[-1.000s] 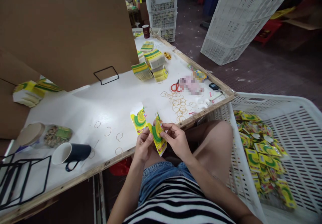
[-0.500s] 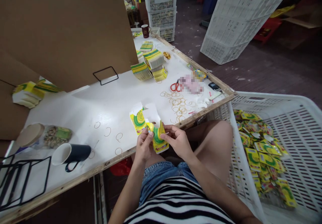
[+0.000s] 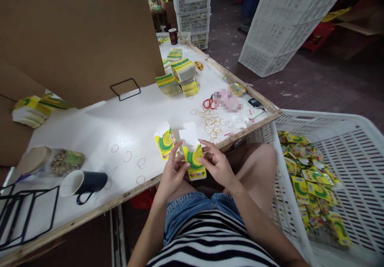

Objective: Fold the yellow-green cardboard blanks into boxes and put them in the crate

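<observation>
A yellow-and-green card box (image 3: 194,161) with raised white flaps is held over my lap, at the table's front edge. My left hand (image 3: 174,169) grips its left side between thumb and fingers. On the right side, my right hand (image 3: 216,163) pinches the same box, thumb on the front. Just left of it, a second yellow-and-green box (image 3: 165,142) lies on the white table (image 3: 99,127). Loose rubber bands (image 3: 214,127) are scattered beyond my right hand.
Red-handled scissors (image 3: 209,103) and a phone (image 3: 254,102) lie at the right. Stacked flat boxes (image 3: 183,71) stand further back. At the left are a dark mug (image 3: 93,181) and black wire frames (image 3: 39,211). A white crate (image 3: 354,139) holds several filled packets.
The held box has turned upright and moved slightly right, with its front facing me and white flaps raised. My hands have spread to its two sides.
</observation>
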Demonstrator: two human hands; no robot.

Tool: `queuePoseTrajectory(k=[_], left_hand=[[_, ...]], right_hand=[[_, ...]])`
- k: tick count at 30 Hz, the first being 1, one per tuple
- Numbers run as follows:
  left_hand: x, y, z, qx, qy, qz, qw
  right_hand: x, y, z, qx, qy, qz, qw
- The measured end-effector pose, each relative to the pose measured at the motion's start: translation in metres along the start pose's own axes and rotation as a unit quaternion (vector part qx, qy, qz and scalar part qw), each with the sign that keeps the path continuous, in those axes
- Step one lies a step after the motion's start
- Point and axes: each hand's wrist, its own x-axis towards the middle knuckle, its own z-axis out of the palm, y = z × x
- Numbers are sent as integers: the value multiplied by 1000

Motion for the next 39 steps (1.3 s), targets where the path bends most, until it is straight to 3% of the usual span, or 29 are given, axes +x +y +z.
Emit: queuePoseTrajectory(k=[5,14,21,28,32,35,39], left_hand=[[-2,4,-5,-42,-99,-32,994],[-7,-3,2,-87,-117,-46,988],[-6,-4,4,-77,-109,-41,990],[-4,-6,4,-68,-89,-58,992],[-4,-10,2,-2,-47,-27,998],[-4,-11,4,58,-15,-10,998],[-6,-11,8,79,-31,4,996]], right_hand=[[0,-12,-14,-4,-59,10,998],[3,-16,-18,-74,-38,-28,996],[3,-9,-21,-91,-34,-38,995],[2,-1,-16,-21,15,6,1000],[4,-8,-22,-81,28,-38,996],[3,-15,-26,-73,-10,-6,997],[2,-18,-23,-97,-73,51,991]])
